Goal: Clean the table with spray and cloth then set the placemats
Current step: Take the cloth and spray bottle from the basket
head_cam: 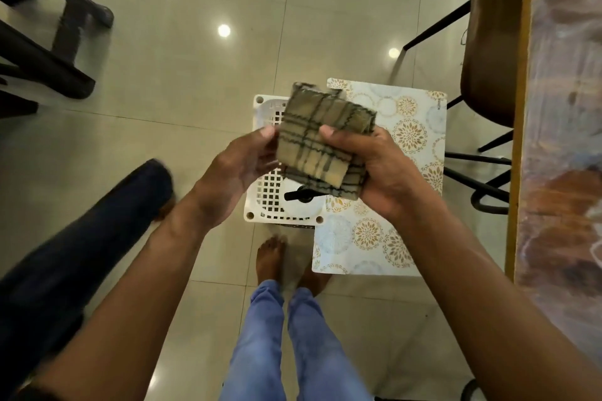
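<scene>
- The left hand [242, 161] pinches the folded cloth's [321, 143] left edge with curled fingers; the right hand [374, 169] grips its right side, thumb on top; hold it tight and open it flat
- Below sits a white basket [260, 205] with the spray bottle [298, 195]; a placemat [407, 127] lies beside it; the table [560, 140] stands right; a chair [488, 58] blocks its near side

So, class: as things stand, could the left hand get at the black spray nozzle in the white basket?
Probably yes, once it lets go. The left hand now helps the right hand hold the folded cloth right above the basket. The nozzle shows uncovered just below, with nothing lying over it.
</scene>
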The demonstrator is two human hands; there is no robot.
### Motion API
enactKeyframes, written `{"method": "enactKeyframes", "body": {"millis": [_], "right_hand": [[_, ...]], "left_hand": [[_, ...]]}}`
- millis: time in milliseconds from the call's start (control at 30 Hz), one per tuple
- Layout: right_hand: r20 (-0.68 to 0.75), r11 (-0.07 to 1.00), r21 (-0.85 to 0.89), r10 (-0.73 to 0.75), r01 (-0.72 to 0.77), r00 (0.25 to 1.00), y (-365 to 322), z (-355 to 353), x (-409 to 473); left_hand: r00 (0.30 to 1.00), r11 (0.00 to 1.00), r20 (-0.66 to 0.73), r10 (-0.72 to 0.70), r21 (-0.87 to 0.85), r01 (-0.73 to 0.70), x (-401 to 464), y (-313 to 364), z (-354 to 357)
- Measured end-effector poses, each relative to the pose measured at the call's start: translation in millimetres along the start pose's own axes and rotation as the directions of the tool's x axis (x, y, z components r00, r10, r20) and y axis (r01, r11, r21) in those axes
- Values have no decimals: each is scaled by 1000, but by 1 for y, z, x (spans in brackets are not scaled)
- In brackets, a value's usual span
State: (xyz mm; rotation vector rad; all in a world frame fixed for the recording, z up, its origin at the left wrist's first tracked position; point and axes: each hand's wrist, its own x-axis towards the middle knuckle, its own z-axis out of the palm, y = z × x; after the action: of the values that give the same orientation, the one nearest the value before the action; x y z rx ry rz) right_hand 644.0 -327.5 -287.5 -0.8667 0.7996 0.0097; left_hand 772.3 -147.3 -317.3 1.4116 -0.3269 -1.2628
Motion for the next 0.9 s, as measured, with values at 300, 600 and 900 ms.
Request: {"method": "enactKeyframes", "body": {"millis": [300,600,900], "right_hand": [[-286,982,162,-50,100,957,10,-49,20],[-387,987,152,8,55,922,32,-72,45],[-462,999,-2,-42,47,886,56,-83,59]], "left_hand": [[985,856,144,-99,516,11,13,-86,-20],[989,662,146,36,738,-133,43,-120,4],[961,746,209,179,608,-272,59,-135,8]]}}
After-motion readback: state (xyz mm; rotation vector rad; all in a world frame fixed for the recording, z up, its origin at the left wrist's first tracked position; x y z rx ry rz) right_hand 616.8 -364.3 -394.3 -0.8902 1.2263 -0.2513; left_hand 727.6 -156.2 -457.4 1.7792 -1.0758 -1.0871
